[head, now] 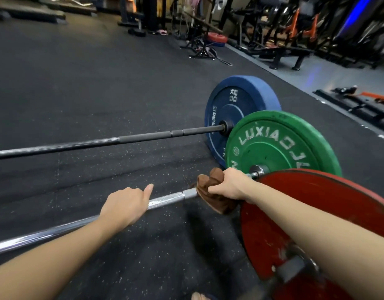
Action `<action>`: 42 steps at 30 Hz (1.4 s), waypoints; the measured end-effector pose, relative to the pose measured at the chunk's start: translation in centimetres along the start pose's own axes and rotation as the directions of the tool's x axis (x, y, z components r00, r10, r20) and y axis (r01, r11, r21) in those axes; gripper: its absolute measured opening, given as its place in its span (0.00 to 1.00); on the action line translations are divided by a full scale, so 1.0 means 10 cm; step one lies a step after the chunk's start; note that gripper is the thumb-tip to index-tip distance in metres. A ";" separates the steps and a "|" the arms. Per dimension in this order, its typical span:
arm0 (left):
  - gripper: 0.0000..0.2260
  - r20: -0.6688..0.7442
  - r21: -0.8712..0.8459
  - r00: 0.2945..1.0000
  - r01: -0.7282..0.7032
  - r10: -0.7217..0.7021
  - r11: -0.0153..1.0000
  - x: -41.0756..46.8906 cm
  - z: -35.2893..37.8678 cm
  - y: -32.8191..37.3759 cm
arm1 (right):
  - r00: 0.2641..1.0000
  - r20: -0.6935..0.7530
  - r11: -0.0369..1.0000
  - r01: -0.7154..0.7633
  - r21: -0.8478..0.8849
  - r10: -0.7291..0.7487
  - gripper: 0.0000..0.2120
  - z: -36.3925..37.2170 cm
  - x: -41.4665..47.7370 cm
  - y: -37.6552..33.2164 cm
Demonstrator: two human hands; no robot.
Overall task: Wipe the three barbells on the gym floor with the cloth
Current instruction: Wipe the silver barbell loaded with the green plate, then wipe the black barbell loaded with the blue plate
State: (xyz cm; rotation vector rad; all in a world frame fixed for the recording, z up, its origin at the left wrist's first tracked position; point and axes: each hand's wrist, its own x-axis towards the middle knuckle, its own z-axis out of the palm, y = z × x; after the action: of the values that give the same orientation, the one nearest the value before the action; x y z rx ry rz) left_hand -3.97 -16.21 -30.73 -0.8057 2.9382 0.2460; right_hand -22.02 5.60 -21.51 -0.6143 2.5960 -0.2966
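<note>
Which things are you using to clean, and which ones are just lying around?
For the job: brown cloth in the right hand; silver bar held by the left hand; green plate; black bar; blue plate; near red plate.
Just lying about: pink slipper; far stacked plates; black bench.

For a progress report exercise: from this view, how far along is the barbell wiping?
No bar shows as finished. In hand: the right hand grips the brown cloth around the silver bar beside the green plate; the left hand holds that bar. Seemingly left: the black bar and the red-plate barbell.
</note>
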 end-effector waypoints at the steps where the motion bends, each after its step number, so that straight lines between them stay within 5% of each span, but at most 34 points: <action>1: 0.31 -0.003 0.009 1.000 -0.004 0.004 1.000 -0.01 -0.01 0.02 | 0.999 -0.032 0.994 0.013 0.109 -0.009 0.21 -0.04 -0.11 0.00; 5: 0.29 0.007 0.030 1.000 -0.001 0.001 1.000 -0.06 -0.09 0.06 | 0.978 -0.205 0.828 0.150 0.540 -0.043 0.11 -0.40 -0.72 -0.15; 8: 0.23 -0.056 0.089 0.997 -0.046 0.051 0.995 -0.15 -0.25 0.19 | 0.946 -0.322 0.737 0.241 0.631 -0.033 0.04 -0.61 -1.18 -0.26; 11: 0.26 -0.096 -0.377 0.995 -0.052 0.017 0.925 -0.36 -0.57 0.54 | 0.918 -0.396 0.609 0.324 0.724 -0.018 0.06 -0.71 -1.50 -0.37; 13: 0.30 0.193 -0.794 0.978 0.112 0.073 0.597 -0.64 -0.91 0.81 | 0.897 -0.442 0.528 0.371 0.764 0.008 0.13 -0.78 -1.70 -0.46; 15: 0.35 0.449 -0.892 0.849 0.407 0.279 0.196 -0.97 -1.20 1.02 | 0.892 -0.451 0.510 0.381 0.771 0.016 0.12 -0.86 -1.88 -0.53; 17: 0.38 0.445 -0.858 0.782 0.512 0.437 -0.040 -1.23 -1.46 1.16 | 0.894 -0.448 0.564 0.369 0.739 0.003 0.19 -0.94 -2.01 -0.63; 20: 0.36 0.284 -0.865 0.837 0.434 0.467 -0.251 -1.48 -1.85 1.32 | 0.935 -0.355 0.622 0.273 0.734 0.008 0.51 -1.02 -2.13 -0.67; 22: 0.33 0.219 -0.863 0.888 0.370 0.404 -0.345 -1.57 -2.08 1.39 | 0.958 -0.277 0.654 0.255 0.712 -0.071 0.45 -1.01 -2.23 -0.66; 24: 0.33 0.203 -0.879 0.910 0.332 0.361 -0.342 -1.62 -2.24 1.43 | 0.958 -0.245 0.730 0.271 0.627 -0.146 0.29 -0.97 -2.31 -0.58; 27: 0.34 0.221 -0.923 0.900 0.317 0.375 -0.217 -1.62 -2.33 1.54 | 0.930 -0.258 0.848 0.349 0.399 -0.261 0.34 -0.92 -2.35 -0.32; 31: 0.43 0.265 -0.951 0.863 0.306 0.429 -0.029 -1.48 -2.23 1.90 | 0.871 -0.330 0.844 0.458 0.278 -0.363 0.41 -1.02 -2.36 0.19; 34: 0.45 0.284 -0.954 0.869 0.300 0.405 0.024 -1.37 -2.13 2.29 | 0.843 -0.385 0.870 0.463 0.167 -0.375 0.32 -1.21 -2.22 0.57; 37: 0.43 0.268 -0.963 0.880 0.259 0.393 0.077 -1.18 -2.08 2.72 | 0.829 -0.483 0.904 0.398 0.156 -0.282 0.22 -1.47 -2.03 0.95; 42: 0.29 0.102 -0.951 0.964 0.023 0.244 0.308 -0.73 -2.05 3.47 | 0.742 -0.670 0.891 0.319 0.324 -0.022 0.17 -2.03 -1.62 1.83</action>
State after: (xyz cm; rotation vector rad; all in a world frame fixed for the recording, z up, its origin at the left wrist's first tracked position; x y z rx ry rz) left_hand -16.28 13.26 -5.12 -0.5080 2.3331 2.0896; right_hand -25.52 31.37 -3.21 -0.6801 2.9551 -1.3217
